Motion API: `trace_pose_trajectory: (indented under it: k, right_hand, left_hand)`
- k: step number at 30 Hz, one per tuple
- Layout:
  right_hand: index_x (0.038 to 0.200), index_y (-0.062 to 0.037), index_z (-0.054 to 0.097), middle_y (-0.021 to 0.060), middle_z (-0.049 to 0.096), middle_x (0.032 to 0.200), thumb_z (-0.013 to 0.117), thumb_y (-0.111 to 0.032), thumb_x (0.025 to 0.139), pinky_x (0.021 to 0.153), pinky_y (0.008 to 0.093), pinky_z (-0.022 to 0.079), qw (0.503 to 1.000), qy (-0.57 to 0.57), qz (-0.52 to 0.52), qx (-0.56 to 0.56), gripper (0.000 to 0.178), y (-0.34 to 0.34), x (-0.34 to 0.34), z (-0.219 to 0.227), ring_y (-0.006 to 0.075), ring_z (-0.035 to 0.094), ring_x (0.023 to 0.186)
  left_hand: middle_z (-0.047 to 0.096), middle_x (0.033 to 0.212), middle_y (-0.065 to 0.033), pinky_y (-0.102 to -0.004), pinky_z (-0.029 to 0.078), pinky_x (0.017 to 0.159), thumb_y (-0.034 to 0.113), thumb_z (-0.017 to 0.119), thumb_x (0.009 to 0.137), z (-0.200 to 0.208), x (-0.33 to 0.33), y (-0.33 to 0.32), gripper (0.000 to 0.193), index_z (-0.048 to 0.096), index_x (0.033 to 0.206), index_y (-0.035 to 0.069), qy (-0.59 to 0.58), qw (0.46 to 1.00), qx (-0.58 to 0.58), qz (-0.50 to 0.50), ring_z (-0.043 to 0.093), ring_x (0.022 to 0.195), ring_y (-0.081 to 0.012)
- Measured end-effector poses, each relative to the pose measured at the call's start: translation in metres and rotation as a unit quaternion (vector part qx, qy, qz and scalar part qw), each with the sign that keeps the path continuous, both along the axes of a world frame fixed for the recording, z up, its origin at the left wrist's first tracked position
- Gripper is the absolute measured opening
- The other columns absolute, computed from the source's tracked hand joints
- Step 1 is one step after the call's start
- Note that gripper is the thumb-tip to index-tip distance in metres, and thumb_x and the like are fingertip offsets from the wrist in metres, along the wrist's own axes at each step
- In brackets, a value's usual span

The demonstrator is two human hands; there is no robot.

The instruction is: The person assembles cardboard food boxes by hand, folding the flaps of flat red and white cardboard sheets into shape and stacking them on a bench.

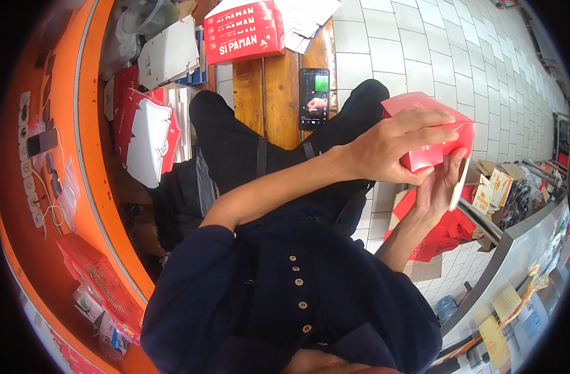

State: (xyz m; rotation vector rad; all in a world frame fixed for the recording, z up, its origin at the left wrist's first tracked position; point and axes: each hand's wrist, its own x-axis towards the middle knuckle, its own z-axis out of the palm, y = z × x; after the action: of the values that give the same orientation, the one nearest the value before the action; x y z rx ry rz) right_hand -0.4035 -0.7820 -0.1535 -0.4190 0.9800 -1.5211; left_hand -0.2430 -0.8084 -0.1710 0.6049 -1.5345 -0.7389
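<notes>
A red cardboard box (431, 106), partly folded, is held up over my right knee. My left hand (391, 146) reaches across my lap and grips the box, its fingers spread over the top and side and the thumb underneath. From below, my right hand (439, 187) supports the same box, fingers bent against its lower corner. A white flap (461, 181) sticks out beside the right hand. What lies inside the box is hidden from me.
A stack of finished red boxes (244, 37) stands on the wooden bench (279, 93), with a lit phone (314, 100) nearer me. Flat white-and-red box blanks (151, 140) lie at left beside the orange counter (88, 156). Cardboard scraps and a red bag (444, 230) are at right.
</notes>
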Motion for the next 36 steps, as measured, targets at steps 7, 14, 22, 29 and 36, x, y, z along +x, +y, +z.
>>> trace_pose_trajectory:
  k: [7, 14, 22, 29, 36]
  right_hand:
    - [0.138, 0.0018, 0.048, 0.0162, 0.058, 0.136, 0.070, -0.018, 0.097, 0.105, 0.0417, 0.054, 0.998, 0.055, 0.015, -0.013, 0.051, 0.003, -0.009, -0.029, 0.0256, 0.059, 0.125]
    - [0.139, -0.0032, 0.051, 0.0127, 0.058, 0.135, 0.069, -0.017, 0.097, 0.106, 0.0408, 0.049, 0.984, 0.173, 0.003, 0.049, 0.047, -0.013, -0.018, -0.043, 0.0240, 0.058, 0.124]
    - [0.153, 0.0008, 0.029, 0.0146, 0.046, 0.149, 0.059, -0.029, 0.105, 0.111, 0.0428, 0.040, 0.959, 0.265, -0.095, 0.022, 0.064, -0.027, -0.070, -0.059, 0.0256, 0.048, 0.134]
    - [0.154, 0.0043, 0.030, 0.0153, 0.034, 0.159, 0.033, -0.040, 0.110, 0.122, 0.0408, 0.023, 0.995, 0.080, 0.048, 0.034, 0.063, -0.012, -0.021, -0.036, 0.0258, 0.031, 0.148]
    - [0.129, 0.0034, 0.060, 0.0122, 0.066, 0.124, 0.064, -0.012, 0.100, 0.101, 0.0333, 0.046, 0.943, 0.322, 0.088, -0.005, 0.033, -0.012, -0.052, -0.051, 0.0163, 0.061, 0.113]
  left_hand:
    - [0.067, 0.124, -0.0140, -0.0376, 0.058, 0.085, 0.019, 0.087, 0.071, -0.002, 0.010, -0.003, 0.051, 0.065, 0.116, 0.006, -0.113, 0.990, 0.023, 0.081, 0.069, 0.105, -0.0312]
    - [0.069, 0.119, -0.0177, -0.0349, 0.058, 0.087, 0.018, 0.085, 0.078, -0.001, 0.011, 0.001, 0.055, 0.060, 0.123, 0.000, -0.044, 0.993, 0.067, 0.092, 0.073, 0.102, -0.0275]
    - [0.061, 0.126, -0.0315, -0.0429, 0.053, 0.097, 0.027, 0.071, 0.093, -0.017, 0.015, -0.011, 0.070, 0.035, 0.146, -0.001, 0.098, 0.979, 0.161, 0.071, 0.064, 0.119, -0.0404]
    - [0.055, 0.134, -0.0308, -0.0456, 0.049, 0.101, 0.027, 0.068, 0.096, -0.026, 0.000, -0.010, 0.067, 0.032, 0.145, -0.003, 0.079, 0.963, 0.180, 0.182, 0.060, 0.123, -0.0419]
    - [0.058, 0.126, -0.0190, -0.0351, 0.050, 0.089, 0.013, 0.074, 0.090, -0.019, 0.022, -0.008, 0.041, 0.053, 0.121, -0.002, 0.016, 0.961, 0.065, 0.268, 0.061, 0.117, -0.0292]
